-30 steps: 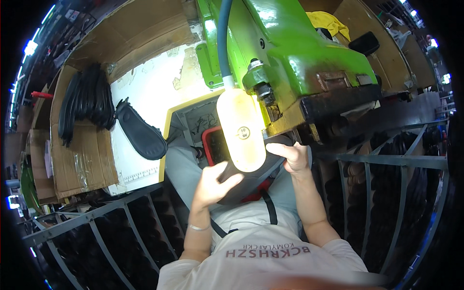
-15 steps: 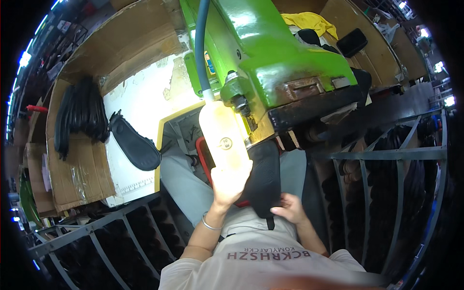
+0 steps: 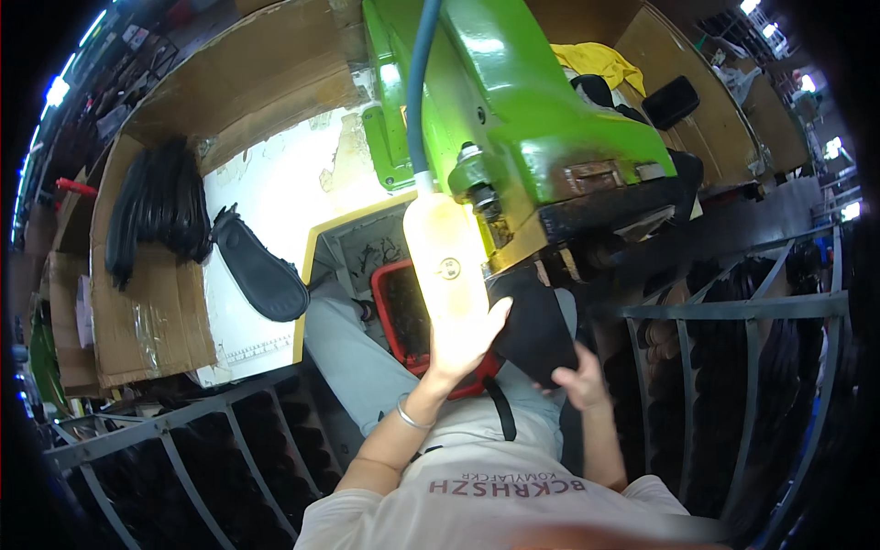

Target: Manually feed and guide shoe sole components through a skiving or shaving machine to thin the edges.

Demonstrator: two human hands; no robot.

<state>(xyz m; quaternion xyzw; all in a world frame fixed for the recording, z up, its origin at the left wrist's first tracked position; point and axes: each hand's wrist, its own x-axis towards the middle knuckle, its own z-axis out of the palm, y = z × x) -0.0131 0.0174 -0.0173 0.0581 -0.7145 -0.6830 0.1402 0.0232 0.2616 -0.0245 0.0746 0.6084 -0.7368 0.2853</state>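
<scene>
The green machine (image 3: 587, 119) looms at the white table's (image 3: 275, 174) right edge, an oblong lamp (image 3: 446, 243) glaring by its front, and below that front edge juts a flat black piece (image 3: 536, 321). The right hand (image 3: 584, 380) closes thumb and fingers on its near corner; the left hand's (image 3: 461, 346) thumb stands apart, its grip lost in glare. Should that pinch slacken, the piece might twist askew.

Harsh glare nr yellow lamp (image 3: 447, 243), dim bkgd, fisheye-bent edges.
</scene>
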